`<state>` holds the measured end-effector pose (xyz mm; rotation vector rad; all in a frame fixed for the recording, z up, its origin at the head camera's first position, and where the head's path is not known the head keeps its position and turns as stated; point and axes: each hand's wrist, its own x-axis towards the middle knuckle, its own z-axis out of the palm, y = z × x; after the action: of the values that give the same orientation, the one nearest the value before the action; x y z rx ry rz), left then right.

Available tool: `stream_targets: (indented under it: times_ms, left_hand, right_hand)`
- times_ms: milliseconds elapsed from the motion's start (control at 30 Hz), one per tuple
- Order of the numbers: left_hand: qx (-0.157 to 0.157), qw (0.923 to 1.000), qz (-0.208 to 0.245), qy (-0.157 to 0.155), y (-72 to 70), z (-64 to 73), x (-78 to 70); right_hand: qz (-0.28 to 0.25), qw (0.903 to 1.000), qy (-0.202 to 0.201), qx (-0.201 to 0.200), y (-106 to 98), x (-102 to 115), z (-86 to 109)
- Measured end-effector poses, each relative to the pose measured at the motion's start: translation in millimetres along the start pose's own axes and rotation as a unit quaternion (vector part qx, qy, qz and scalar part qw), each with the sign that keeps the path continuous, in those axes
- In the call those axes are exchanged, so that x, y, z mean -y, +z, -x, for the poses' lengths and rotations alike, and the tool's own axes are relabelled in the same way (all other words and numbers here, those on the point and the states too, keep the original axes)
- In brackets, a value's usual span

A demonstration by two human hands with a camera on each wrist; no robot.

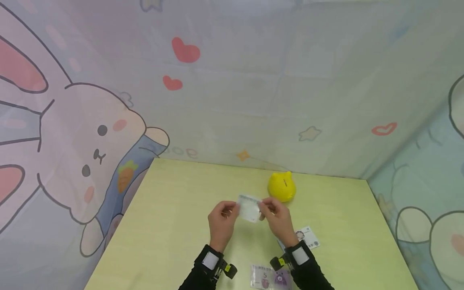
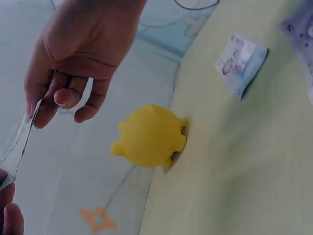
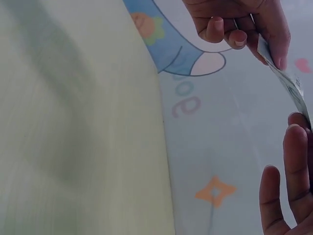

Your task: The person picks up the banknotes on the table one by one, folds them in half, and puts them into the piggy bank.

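We see the left hand (image 1: 221,225) and right hand (image 1: 280,220) each pinching one end of a pale paper note (image 1: 249,208) above the tabletop (image 1: 174,225); a yellow piggy bank (image 1: 282,187) stands beyond the right hand, and a purple note (image 1: 267,278) lies nearer us.

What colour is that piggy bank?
Yellow; the piggy bank shows best in the left wrist view.

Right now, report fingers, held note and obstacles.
Left fingers and right fingers pinching note at opposite sides. Held above table. Yellow piggy bank beyond, apart; nothing visibly blocking.
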<state>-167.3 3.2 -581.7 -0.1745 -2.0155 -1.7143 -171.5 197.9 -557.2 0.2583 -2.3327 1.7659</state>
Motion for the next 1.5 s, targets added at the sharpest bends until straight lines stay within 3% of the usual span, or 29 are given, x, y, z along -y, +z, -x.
stream_targets:
  times_ms: [100,200,300,433,567,833,933,1000,1067,1333,1500]
  left_hand:
    - [-0.003,0.9959,-0.065,0.063,-0.8,1.6,0.9]
    - [-0.005,0.9778,-0.158,0.138,-1.5,2.2,2.6]
    - [-0.007,0.9498,-0.23,0.212,-2.3,0.6,3.6]
    - [-0.004,0.902,-0.303,0.307,-4.4,-3.1,-0.4]
    - [0.016,0.8587,-0.36,0.364,-7.6,-5.4,-5.7]
    - [0.068,0.7941,-0.421,0.433,-14.3,-10.0,-8.2]
    - [0.08,0.7772,-0.43,0.452,-12.9,-11.8,-10.8]
    - [0.082,0.7708,-0.435,0.458,-10.6,-12.5,-13.9]
    - [0.078,0.7694,-0.436,0.46,-7.8,-12.5,-16.8]
    - [0.057,0.7823,-0.426,0.451,3.1,-10.4,-21.1]
    - [0.059,0.7945,-0.417,0.438,7.5,-8.7,-19.6]
  right_hand:
    - [0.025,0.9996,-0.013,0.001,1.0,-3.0,1.1]
    - [0.06,0.9976,-0.034,0.0,2.4,-7.1,1.5]
    - [0.086,0.9948,-0.056,0.0,4.3,-9.5,1.8]
    - [0.111,0.9913,-0.071,-0.005,6.8,-12.1,0.1]
    - [0.117,0.99,-0.078,-0.014,7.7,-13.1,-2.2]
    - [0.114,0.9895,-0.086,-0.022,9.2,-7.5,-3.7]
    - [0.117,0.9881,-0.094,-0.033,10.6,-6.5,-5.1]
    - [0.116,0.9876,-0.098,-0.041,11.9,-5.9,-5.5]
    - [0.115,0.9871,-0.1,-0.048,13.3,-6.2,-5.7]
    - [0.096,0.9867,-0.118,-0.056,17.0,-4.5,-6.0]
    - [0.066,0.9902,-0.112,-0.05,15.1,-1.9,-5.9]
